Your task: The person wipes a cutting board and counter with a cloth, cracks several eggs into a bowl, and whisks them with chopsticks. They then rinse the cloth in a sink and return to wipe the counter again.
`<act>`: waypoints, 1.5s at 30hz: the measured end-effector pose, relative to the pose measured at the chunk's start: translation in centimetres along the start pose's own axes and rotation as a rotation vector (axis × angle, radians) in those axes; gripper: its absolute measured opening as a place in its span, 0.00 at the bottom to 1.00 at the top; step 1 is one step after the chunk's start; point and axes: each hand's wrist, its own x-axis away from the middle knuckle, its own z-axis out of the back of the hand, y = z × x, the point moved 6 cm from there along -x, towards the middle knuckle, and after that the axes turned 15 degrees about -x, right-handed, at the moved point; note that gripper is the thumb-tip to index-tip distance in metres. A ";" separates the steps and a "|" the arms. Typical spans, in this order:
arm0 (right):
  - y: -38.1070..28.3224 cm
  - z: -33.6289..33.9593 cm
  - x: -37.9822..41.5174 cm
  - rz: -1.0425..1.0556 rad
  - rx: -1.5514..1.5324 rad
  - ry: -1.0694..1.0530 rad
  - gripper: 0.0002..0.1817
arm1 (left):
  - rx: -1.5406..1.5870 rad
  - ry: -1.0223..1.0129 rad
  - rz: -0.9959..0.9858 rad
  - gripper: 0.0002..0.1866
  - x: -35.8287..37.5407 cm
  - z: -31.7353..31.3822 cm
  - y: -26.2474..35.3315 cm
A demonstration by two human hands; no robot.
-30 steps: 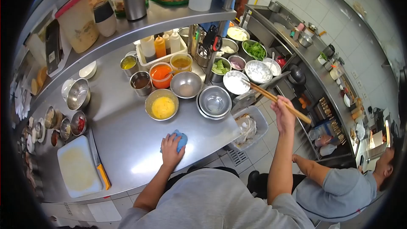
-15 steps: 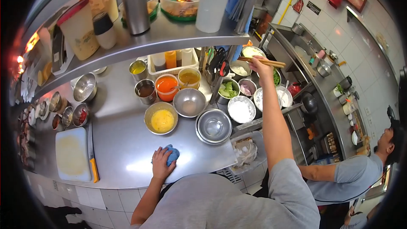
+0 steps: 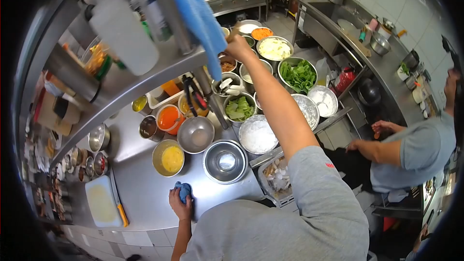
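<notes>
My left hand (image 3: 180, 206) is closed around a crumpled blue cloth (image 3: 183, 191), resting on the steel counter (image 3: 145, 183) near its front edge. Stretched far forward, my right hand (image 3: 239, 48) grips wooden chopsticks (image 3: 234, 32), seen end-on and partly blurred. It is over the ingredient containers, beside a hanging blue towel (image 3: 195, 12). Close to it are a pot of chopped pale vegetable (image 3: 274, 49), shredded carrot (image 3: 262, 34) and a brown-filled container (image 3: 226, 64). Leafy greens (image 3: 297, 75), cut lettuce (image 3: 239, 108) and a bowl of white powder (image 3: 258, 134) lie under or beside my forearm.
A bowl of yellow liquid (image 3: 172, 159) and nested steel bowls (image 3: 225, 162) stand ahead of my left hand. A yellow-handled knife (image 3: 119, 200) lies by a cutting board (image 3: 103, 203). An overhead shelf (image 3: 130, 84) crosses the left. A co-worker (image 3: 411, 150) stands right.
The view has swung right and forward, bringing the stove into sight. My right hand has reached farther over the containers with the chopsticks. My left hand stays on the cloth.
</notes>
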 end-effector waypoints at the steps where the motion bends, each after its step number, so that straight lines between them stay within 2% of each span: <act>1: -0.6 -0.1 -0.7 0.034 0.053 -0.026 0.15 | -0.009 -0.011 -0.014 0.27 0.0 -0.3 0.1; 2: -1.1 0.5 -1.1 0.083 0.164 -0.027 0.14 | -0.018 -0.002 -0.004 0.26 0.1 -0.5 0.0; 3: -1.0 0.7 -1.6 0.086 0.095 -0.032 0.14 | -0.026 0.011 0.009 0.26 0.1 -1.1 -0.3; 5: -1.3 0.8 -2.2 -0.043 0.119 -0.102 0.10 | -0.037 -0.002 0.017 0.26 -0.2 -1.1 0.0; 13: 2.6 -3.0 -6.5 -0.097 0.136 -0.241 0.12 | -0.051 0.002 0.042 0.27 -0.3 -1.6 -0.2; 15: 2.4 -3.1 -7.2 -0.080 0.071 -0.152 0.12 | -0.040 0.008 0.045 0.27 -0.4 -1.8 -0.3; 16: 1.6 -3.2 -6.8 -0.225 -0.001 -0.144 0.12 | -0.040 0.014 0.057 0.27 -0.5 -1.7 -0.3; 17: 2.6 -4.1 -7.8 -0.218 0.000 -0.157 0.12 | -0.052 0.009 0.055 0.27 -0.5 -1.7 -0.3; 19: 6.5 -6.2 -11.8 0.024 -0.190 -0.160 0.17 | -0.065 0.013 0.071 0.27 -0.5 -1.5 -0.3; 20: 6.9 -7.0 -12.6 -0.029 -0.188 -0.188 0.18 | -0.077 0.016 0.063 0.27 -0.4 -1.4 -0.2; 21: 6.4 -7.4 -12.4 -0.020 -0.188 -0.205 0.18 | -0.089 0.019 0.054 0.27 -0.5 -1.3 -0.1; 23: 3.7 -7.3 -10.3 0.238 -0.212 -0.160 0.18 | -0.086 0.026 0.067 0.27 -0.6 -1.1 -0.1; 24: 3.8 -7.3 -10.0 0.091 -0.264 -0.110 0.18 | -0.082 0.025 0.062 0.28 -0.6 -1.1 -0.1; 29: 4.9 -10.3 -11.3 0.042 -0.307 -0.165 0.17 | -0.075 0.036 0.084 0.27 -0.6 -0.7 0.0; 45: 14.9 -10.8 -9.6 -0.193 -0.527 -0.177 0.15 | -0.084 0.040 0.086 0.27 -0.6 -0.6 0.0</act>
